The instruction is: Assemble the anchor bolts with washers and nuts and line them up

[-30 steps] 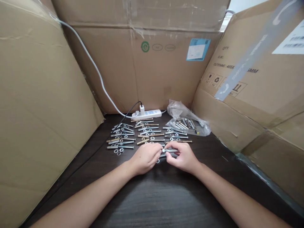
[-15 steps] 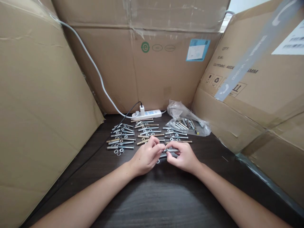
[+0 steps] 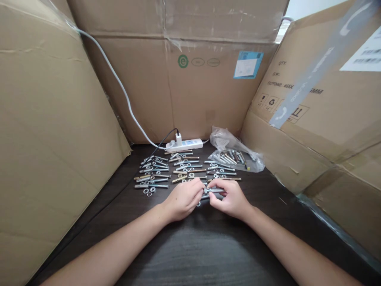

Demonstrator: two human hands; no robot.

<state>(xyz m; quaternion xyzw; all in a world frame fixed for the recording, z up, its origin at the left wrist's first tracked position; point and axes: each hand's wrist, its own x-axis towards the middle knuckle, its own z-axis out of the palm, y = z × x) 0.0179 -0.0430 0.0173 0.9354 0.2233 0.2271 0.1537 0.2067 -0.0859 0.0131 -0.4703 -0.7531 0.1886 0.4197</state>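
Between thumb and fingers, my right hand (image 3: 228, 197) pinches a silver expansion bolt (image 3: 217, 191) lying roughly level, with a nut (image 3: 205, 191) and washers toward its left end. My left hand (image 3: 185, 199) is closed, its fingertips at the nut end of that bolt; they partly cover the tip. Under the hands, another bolt (image 3: 204, 197) and a washer (image 3: 198, 204) rest on the table, partly hidden. Beyond them lie rows of disassembled bolts, sleeves, nuts and washers, such as a long bolt (image 3: 159, 186) and a loose nut (image 3: 152, 190) at left.
A clear plastic bag (image 3: 253, 161) with several bolt assemblies lies at the back right. Behind the rows sits a white power strip (image 3: 190, 143) with a plug and a black cable (image 3: 119, 193). Cardboard boxes (image 3: 208, 99) wall in the dark table (image 3: 205, 254) on three sides.
My left fingers have shifted and curled down at the bolt's left end, so the nut shows more clearly. My right hand keeps its pinch in nearly the same place.
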